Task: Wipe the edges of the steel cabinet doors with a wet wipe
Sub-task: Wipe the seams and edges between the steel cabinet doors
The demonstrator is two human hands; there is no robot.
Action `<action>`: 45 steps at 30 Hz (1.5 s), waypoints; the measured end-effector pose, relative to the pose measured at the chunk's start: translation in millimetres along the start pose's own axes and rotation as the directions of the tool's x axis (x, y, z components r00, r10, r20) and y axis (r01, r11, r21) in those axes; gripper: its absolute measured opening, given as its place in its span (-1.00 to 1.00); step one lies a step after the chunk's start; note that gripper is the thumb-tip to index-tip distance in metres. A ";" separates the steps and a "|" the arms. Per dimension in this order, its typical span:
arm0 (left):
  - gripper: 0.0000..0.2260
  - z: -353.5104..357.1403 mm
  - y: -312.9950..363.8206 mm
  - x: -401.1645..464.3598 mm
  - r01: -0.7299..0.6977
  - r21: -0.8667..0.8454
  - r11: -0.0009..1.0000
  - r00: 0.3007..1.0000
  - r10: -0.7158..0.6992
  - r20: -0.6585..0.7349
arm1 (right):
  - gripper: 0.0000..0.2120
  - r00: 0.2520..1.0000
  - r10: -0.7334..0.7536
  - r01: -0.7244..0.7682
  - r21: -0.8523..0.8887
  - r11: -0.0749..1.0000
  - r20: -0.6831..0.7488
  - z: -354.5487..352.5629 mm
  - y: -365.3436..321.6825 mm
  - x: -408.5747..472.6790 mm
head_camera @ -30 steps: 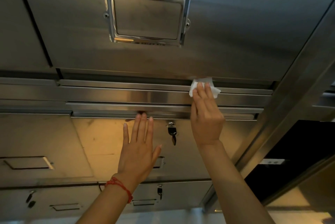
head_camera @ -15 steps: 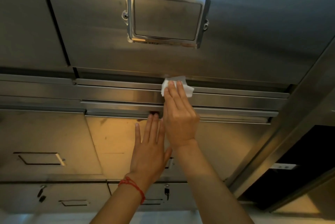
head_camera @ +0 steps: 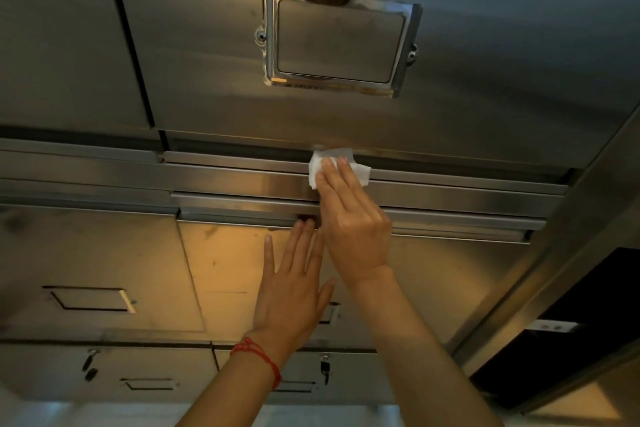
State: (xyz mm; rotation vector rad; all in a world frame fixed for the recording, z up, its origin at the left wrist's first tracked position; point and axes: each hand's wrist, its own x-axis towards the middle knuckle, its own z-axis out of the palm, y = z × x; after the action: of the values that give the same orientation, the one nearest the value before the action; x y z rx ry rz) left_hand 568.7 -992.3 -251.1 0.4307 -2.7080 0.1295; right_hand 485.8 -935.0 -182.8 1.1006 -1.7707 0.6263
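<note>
The left hand (head_camera: 294, 291), red string (head_camera: 258, 357) at its wrist, lies flat with straight fingers on the lower door (head_camera: 225, 274). At its 1 o'clock, the right hand (head_camera: 349, 229) presses the wet wipe (head_camera: 346, 165) with straight fingers against the upper door (head_camera: 485, 97)'s bottom edge.

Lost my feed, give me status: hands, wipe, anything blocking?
Right hand presses white wet wipe on upper steel door's bottom edge. Left hand flat on lower steel door. Nothing in the way.
</note>
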 end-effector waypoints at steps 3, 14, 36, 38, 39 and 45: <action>-0.44 0.8 -5.7 -2.2 0.007 -0.036 0.999 1.000 -0.007 -0.001 | -0.74 0.999 0.044 -0.044 -0.006 0.999 -0.029 -1.4 7.0 -4.1; -0.42 -4.4 -48.9 -13.3 0.131 -0.072 0.989 0.987 -0.137 -0.088 | -0.71 0.994 0.090 -0.092 -0.023 0.995 -0.069 3.7 2.0 -6.6; -0.42 -8.1 -92.2 -29.1 0.214 -0.042 0.976 0.977 -0.214 0.003 | -0.67 0.997 0.061 -0.060 -0.025 0.998 0.048 21.5 -58.3 14.8; -0.43 -9.7 -93.8 -29.7 0.207 -0.033 0.978 0.978 -0.207 0.004 | -0.67 0.998 0.043 -0.041 -0.047 0.998 0.052 19.4 -58.4 15.8; -0.43 -10.6 -94.5 -29.9 0.202 -0.030 0.979 0.979 -0.202 0.004 | -0.67 0.998 0.035 -0.033 -0.053 0.998 0.046 18.2 -57.4 15.9; -0.43 -13.4 -94.1 -30.5 0.202 -0.042 0.978 0.979 -0.203 0.000 | -0.66 0.998 0.067 -0.066 -0.055 0.996 0.021 22.7 -62.2 14.6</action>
State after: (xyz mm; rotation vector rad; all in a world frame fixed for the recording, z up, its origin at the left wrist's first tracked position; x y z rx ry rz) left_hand 630.0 -1071.0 -248.1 0.6890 -2.6384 0.0168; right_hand 528.2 -987.9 -182.7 1.0190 -1.8394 0.6039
